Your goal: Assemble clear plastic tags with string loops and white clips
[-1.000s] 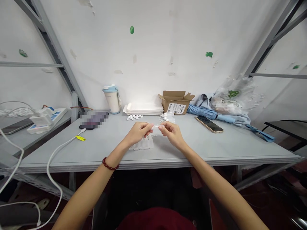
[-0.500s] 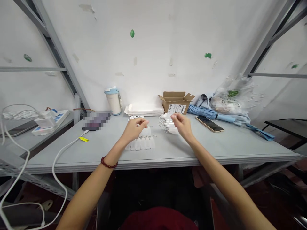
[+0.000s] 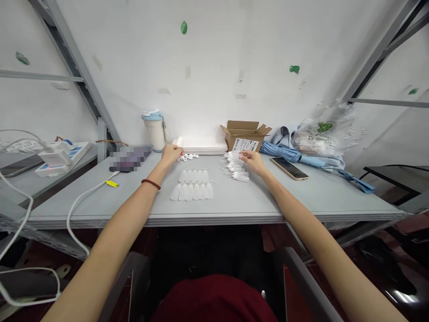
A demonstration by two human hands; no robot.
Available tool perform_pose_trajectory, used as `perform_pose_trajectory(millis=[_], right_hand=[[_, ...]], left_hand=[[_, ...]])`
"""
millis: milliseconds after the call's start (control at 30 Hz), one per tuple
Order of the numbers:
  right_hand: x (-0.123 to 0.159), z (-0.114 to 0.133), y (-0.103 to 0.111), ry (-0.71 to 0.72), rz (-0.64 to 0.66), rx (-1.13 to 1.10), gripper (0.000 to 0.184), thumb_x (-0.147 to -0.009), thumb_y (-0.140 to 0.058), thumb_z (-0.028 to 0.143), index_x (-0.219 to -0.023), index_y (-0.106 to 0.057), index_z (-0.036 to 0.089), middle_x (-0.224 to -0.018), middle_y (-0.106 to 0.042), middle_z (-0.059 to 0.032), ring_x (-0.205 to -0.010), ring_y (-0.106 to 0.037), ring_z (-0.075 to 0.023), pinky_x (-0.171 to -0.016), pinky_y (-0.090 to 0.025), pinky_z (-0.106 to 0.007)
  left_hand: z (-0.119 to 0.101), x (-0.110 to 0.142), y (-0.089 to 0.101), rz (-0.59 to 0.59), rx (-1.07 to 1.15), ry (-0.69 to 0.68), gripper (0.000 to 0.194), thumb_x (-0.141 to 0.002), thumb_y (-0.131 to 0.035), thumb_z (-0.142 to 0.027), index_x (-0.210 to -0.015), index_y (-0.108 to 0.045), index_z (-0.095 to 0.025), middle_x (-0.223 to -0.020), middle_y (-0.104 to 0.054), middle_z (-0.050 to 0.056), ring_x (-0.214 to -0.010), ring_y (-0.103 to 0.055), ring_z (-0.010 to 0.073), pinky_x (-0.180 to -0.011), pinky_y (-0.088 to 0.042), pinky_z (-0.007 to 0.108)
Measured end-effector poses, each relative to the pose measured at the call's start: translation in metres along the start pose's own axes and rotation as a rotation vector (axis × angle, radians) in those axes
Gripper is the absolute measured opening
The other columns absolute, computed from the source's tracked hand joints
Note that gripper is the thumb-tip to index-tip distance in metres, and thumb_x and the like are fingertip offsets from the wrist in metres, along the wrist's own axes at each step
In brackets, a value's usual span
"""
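Observation:
My left hand (image 3: 171,153), with its fingers drawn together, is at the left end of a cluster of small white caps (image 3: 189,156). Whether a cap is between those fingertips is hidden. On the right, my right hand (image 3: 254,161) pinches the end of a small translucent bottle (image 3: 237,155) at the top of a loose pile. Other bottles (image 3: 237,176) lie below it, their thin tips pointing left. Between my arms, similar bottles lie in two neat rows, a back row (image 3: 193,175) and a front row (image 3: 190,192), thin tips toward the wall.
Behind the caps lies a stack of white flat sheets (image 3: 208,147). An open cardboard box (image 3: 244,136) and a cream tumbler (image 3: 154,132) stand along the wall. A phone (image 3: 288,168) and a folded blue umbrella (image 3: 281,151) lie right; a cabled dark device (image 3: 130,159) lies left.
Both hands were raised above the table; they have lowered and reached forward, the left to the caps and the right to the bottle pile. The view has shifted slightly, exposing both bottle rows.

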State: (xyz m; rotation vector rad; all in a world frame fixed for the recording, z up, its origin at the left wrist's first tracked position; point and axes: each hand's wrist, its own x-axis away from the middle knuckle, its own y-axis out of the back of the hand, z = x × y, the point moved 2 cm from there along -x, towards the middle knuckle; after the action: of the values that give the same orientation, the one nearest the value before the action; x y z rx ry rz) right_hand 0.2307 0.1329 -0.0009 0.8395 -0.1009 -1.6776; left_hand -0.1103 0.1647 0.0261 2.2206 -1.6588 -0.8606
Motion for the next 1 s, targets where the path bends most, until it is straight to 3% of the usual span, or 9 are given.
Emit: perform_pose_trajectory(millis=[200,400,533,1000], right_hand=[[0.001,-0.001,-0.002,0.061,-0.043,0.152,0.023,-0.072,-0.061,0.025,-0.090,-0.068,0.013,-0.084,-0.069,-0.0080,-0.064,-0.054,-0.0151,-0.071,-0.043,-0.031],[-0.002,-0.011,-0.006,0.060,-0.049,0.284,0.021,-0.072,-0.063,0.022,-0.090,-0.067,0.014,-0.091,-0.068,-0.0089,-0.066,-0.054,-0.0159,-0.074,-0.043,-0.032],[-0.002,-0.013,-0.005,0.042,-0.076,0.332,0.020,-0.074,-0.060,0.021,-0.091,-0.066,0.013,-0.095,-0.067,-0.0097,-0.071,-0.055,-0.0170,-0.077,-0.044,-0.033],[0.001,-0.010,-0.003,0.042,-0.102,0.289,0.023,-0.072,-0.057,0.017,-0.094,-0.065,0.013,-0.089,-0.065,-0.0082,-0.066,-0.052,-0.0154,-0.075,-0.044,-0.032]], left_hand=[[0.014,0.001,0.004,-0.021,-0.163,-0.022,0.012,-0.066,-0.054,-0.018,-0.057,-0.062,-0.013,-0.052,-0.057,0.003,-0.062,-0.055,0.0178,-0.060,-0.040,0.026],[0.016,0.001,0.004,0.003,-0.296,-0.068,0.020,-0.067,-0.051,-0.014,-0.077,-0.068,-0.013,-0.082,-0.068,0.008,-0.086,-0.060,0.0217,-0.077,-0.043,0.028],[0.018,0.003,0.003,0.063,-0.351,-0.072,0.025,-0.065,-0.052,-0.012,-0.083,-0.070,-0.014,-0.091,-0.070,0.009,-0.091,-0.061,0.0230,-0.083,-0.044,0.029],[0.029,0.000,-0.003,0.182,-0.473,-0.101,0.027,-0.061,-0.056,-0.012,-0.082,-0.073,-0.013,-0.092,-0.072,0.011,-0.091,-0.064,0.0261,-0.081,-0.047,0.030]])
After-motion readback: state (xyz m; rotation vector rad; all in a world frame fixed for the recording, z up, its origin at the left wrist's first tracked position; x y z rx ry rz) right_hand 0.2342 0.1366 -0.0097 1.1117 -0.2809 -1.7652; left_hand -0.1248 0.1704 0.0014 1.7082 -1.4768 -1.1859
